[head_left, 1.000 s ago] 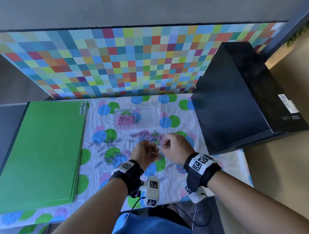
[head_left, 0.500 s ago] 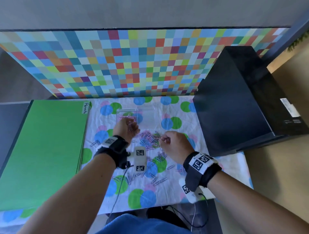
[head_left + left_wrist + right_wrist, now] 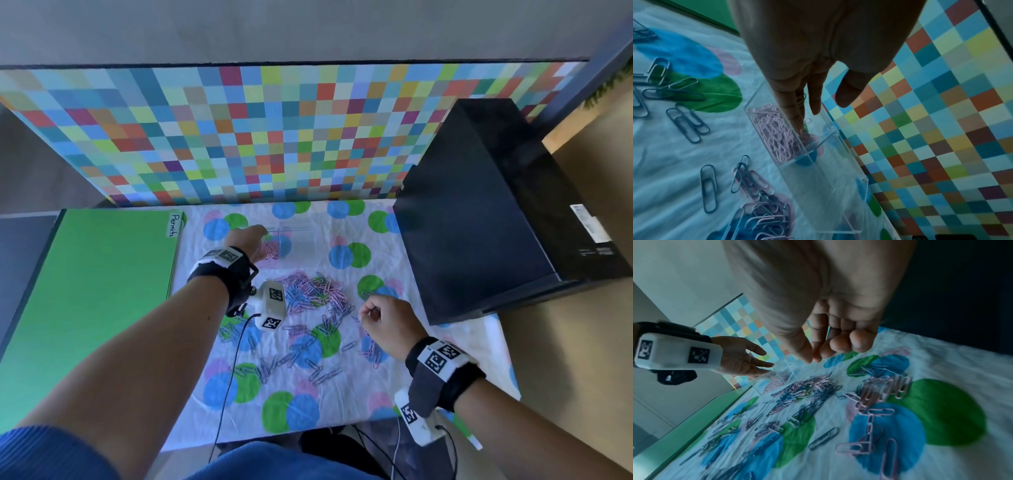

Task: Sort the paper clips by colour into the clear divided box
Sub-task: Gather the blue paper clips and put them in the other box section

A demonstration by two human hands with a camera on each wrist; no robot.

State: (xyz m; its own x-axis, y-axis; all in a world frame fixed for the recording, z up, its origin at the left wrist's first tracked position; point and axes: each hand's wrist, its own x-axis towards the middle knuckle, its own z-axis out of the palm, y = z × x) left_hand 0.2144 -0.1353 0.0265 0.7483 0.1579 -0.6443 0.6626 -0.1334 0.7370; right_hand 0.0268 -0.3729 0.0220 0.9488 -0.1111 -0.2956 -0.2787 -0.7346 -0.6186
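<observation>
The left hand (image 3: 818, 48) reaches over the clear divided box (image 3: 838, 183), fingers (image 3: 793, 113) straight and loosely spread, tips dipping into the compartment holding pink paper clips (image 3: 774, 134). The right hand (image 3: 828, 318) hovers with fingers curled, thumb meeting forefinger; what it pinches cannot be told. Mixed paper clips (image 3: 308, 294) lie scattered below and between both hands.
</observation>
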